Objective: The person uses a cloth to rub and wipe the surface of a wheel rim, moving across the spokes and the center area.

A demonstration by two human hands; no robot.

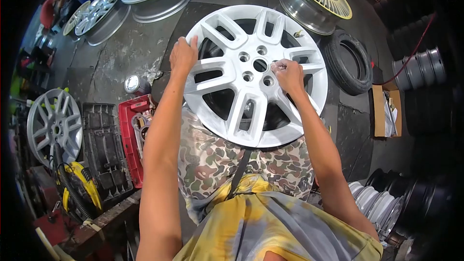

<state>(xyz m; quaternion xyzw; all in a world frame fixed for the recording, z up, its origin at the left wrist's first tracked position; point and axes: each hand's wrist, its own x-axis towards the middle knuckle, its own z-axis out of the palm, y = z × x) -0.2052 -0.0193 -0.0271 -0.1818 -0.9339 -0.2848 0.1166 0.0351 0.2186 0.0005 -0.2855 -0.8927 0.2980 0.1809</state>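
Your left hand (183, 55) grips the rim of a silver wheel (256, 75) resting on your lap; your right hand (288, 75), fingers pinched together, presses beside its hub. It looks heavy and rigid; hold it by the rim or spokes.

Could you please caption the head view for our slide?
Left hand grips the silver alloy wheel's rim; right hand works near its hub.
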